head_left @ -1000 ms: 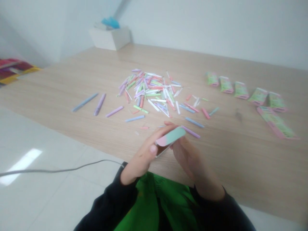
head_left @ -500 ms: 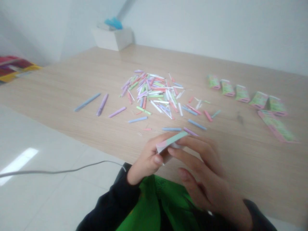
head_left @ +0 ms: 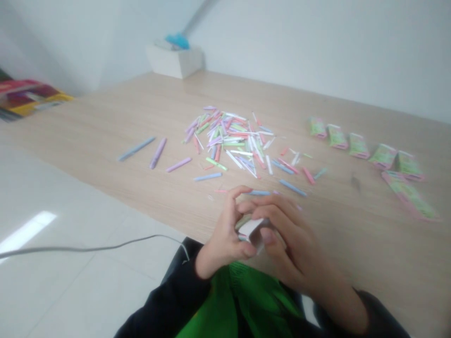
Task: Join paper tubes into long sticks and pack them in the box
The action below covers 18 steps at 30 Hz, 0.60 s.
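Note:
Both my hands meet at the near edge of the wooden table [head_left: 352, 244], closed round a small box [head_left: 252, 229] whose white end faces me. My left hand [head_left: 223, 239] grips its left side, thumb underneath. My right hand [head_left: 292, 239] covers its top and right side, fingers curled over it. Just beyond my fingers a heap of short pastel sticks [head_left: 232, 138] in pink, blue, green, purple and white is spread over the table's middle.
A row of green-and-pink boxes [head_left: 355, 144] lies at the right, with a longer one [head_left: 410, 196] in front. A white box with a blue thing [head_left: 175, 58] stands at the far wall. Coloured books [head_left: 31, 96] lie far left. A grey cable [head_left: 88, 248] crosses the white floor.
The box was held out long side up, pink and green face showing. My right hand came over it and both hands turned it, so its white end now faces me.

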Tool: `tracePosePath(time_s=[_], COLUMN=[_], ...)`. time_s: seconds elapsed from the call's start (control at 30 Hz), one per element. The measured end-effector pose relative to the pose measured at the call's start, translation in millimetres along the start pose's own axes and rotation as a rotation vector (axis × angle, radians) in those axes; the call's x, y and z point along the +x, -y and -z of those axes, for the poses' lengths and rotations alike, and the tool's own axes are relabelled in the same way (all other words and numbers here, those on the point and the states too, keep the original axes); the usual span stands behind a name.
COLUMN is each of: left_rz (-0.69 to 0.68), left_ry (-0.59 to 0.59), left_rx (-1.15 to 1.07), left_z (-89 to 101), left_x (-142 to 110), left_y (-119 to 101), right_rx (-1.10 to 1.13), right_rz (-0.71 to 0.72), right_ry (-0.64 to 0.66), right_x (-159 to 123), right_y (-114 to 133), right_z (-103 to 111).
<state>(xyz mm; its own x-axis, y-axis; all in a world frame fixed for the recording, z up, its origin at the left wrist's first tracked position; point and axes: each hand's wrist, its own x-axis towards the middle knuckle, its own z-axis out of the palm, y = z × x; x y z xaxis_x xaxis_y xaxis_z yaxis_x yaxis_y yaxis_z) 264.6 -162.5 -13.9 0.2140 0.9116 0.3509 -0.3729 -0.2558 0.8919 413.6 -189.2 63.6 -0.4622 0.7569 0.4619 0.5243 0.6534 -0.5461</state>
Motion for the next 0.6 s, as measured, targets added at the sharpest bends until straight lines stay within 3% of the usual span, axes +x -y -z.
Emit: tracePosePath(time_s=[0.07,0.1,0.2,0.27,0.33,0.4,0.47,0.6], left_rz=[-0.077,-0.116,-0.168,-0.174,-0.178,-0.160,-0.136,-0.200], left_ry=[0.059,0.028,-0.237,-0.401,-0.579,-0.812,-0.988,-1.138], left_rx=[0.085,0.122,0.137,0.085,0.032,0.000,0.018,0.056], left_z=[6.1,11.9,37.8,59.0,80.7,102.0,122.9,162.9], left_x=[-2,-2,-6,-7,-5,-2,1,1], left_y=[-6,-10,-24,-31,-38,-47,-58,-87], right_rx=[0.019,0.009,-0.056,-0.078,-0.098,-0.197,-0.215,-0.161], right_rz=[-0.031,-0.030,0.015,0.000,-0.073,-0.142,-0.163,-0.103], right_ry=[0.049,0.047,-0.035,0.055,0.373,0.575,0.632,0.585], right_x=[6,12,47,85,132,183,232,307], right_y=[1,2,-1,-8,-18,-30,-41,-48], right_z=[9,14,24,17,-6,-43,-88,-173])
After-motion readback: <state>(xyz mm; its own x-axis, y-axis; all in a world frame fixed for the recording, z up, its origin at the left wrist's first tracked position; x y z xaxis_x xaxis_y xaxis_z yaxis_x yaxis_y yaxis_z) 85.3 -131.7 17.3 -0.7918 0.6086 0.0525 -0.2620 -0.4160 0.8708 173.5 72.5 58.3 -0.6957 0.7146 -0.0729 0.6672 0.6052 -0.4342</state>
